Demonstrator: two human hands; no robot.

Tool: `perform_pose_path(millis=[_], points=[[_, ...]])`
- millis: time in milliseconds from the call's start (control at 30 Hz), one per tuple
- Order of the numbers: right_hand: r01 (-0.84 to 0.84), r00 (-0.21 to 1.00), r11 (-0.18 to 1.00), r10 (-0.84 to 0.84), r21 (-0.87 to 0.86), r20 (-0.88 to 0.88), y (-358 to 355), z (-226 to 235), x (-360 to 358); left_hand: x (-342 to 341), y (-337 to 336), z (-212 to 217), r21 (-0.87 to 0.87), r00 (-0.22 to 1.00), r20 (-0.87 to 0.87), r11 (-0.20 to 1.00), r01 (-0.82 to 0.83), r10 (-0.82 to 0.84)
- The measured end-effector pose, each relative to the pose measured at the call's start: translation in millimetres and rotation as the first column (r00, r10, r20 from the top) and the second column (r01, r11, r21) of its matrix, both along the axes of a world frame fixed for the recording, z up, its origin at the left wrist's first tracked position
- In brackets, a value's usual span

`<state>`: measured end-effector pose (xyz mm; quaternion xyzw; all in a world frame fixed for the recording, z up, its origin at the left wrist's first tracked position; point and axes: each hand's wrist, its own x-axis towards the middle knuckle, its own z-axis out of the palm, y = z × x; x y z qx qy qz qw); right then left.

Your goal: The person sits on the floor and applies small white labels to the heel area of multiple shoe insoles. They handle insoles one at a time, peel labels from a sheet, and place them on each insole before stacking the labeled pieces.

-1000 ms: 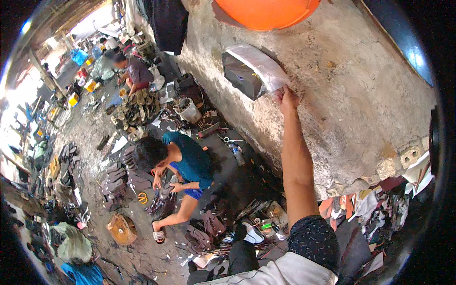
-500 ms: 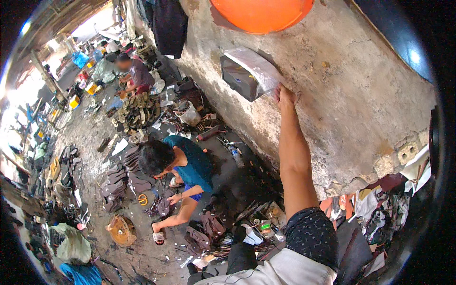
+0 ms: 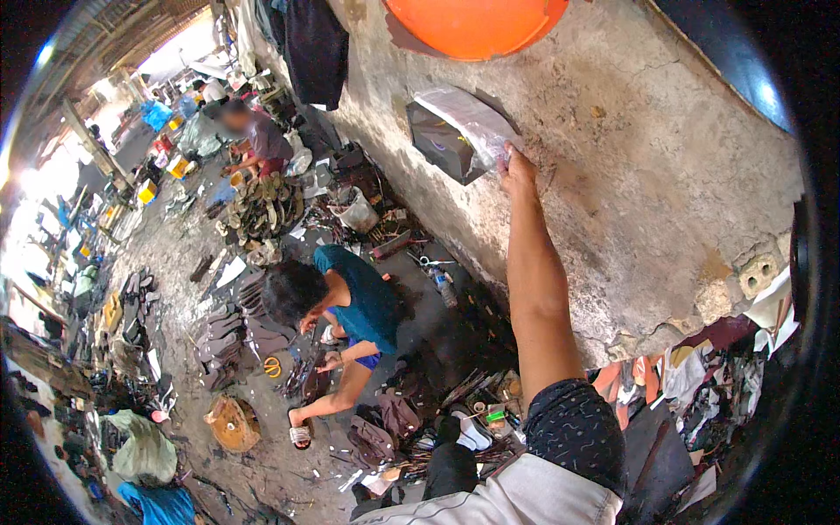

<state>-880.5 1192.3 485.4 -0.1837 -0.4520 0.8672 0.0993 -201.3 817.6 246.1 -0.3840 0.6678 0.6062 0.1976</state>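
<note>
- A patterned dark sleeve [image 3: 573,433] sits at the lower edge of the view, above pale trouser cloth, and the bare right forearm runs up from it along a rough concrete wall [image 3: 647,175].
- The right hand [image 3: 518,175] is at the top of that reach, fingers closed on the lower corner of a crumpled clear plastic bag [image 3: 468,122] — pinching it against the wall.
- The bag is whitish and translucent, creased, lying slantwise across a dark flat panel [image 3: 437,144] that leans on or hangs from the wall; a faint coloured mark shows on the panel's glossy face.
- The left hand is out of view.
- Just above the bag, the curved rim of a big orange tub [image 3: 477,22] cuts into the top of the view.
- Low on the right, heaps of scrap material [image 3: 700,385] in red, white and dark colours pile up at the foot of the wall.
- Down on the floor, a person in a teal shirt [image 3: 363,302] crouches among dark shoe pieces [image 3: 223,337] — yellow-handled scissors [image 3: 273,367] lie beside them.
- A round wooden block [image 3: 232,424] stands near that person's foot.
- Farther off, another person in a dark shirt [image 3: 258,140] bends over a pile of soles.
</note>
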Motion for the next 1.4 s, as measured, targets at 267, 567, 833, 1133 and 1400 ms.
perform_pose_path(millis=[267,567,833,1133,1400], points=[[-0.054,0.998,0.998,0.054,-0.019,-0.032,28.7,-61.3,-12.1,83.7,-16.7,-11.1,-0.059,0.966,0.107,0.971,-0.231,0.237],[0.037,0.989,-0.185,0.149,0.982,-0.009,133.3,-186.1,145.6,380.7,19.6,-15.2,0.318,0.503,0.173,0.435,-0.842,0.847],[-0.276,0.883,0.632,-0.130,0.724,0.450,90.3,-308.6,538.2,435.3,10.4,-52.0,-0.201,0.810,0.132,0.816,-0.542,0.571],[-0.488,0.794,-0.380,0.180,0.786,0.581,-212.1,-309.1,637.8,616.9,-84.6,-92.6,-0.296,0.366,0.104,0.380,-0.876,0.925],[-0.787,0.329,-0.038,0.819,0.616,0.470,-652.5,-350.2,743.7,607.6,-281.0,-58.5,-0.119,0.373,-0.163,0.357,-0.927,0.914]])
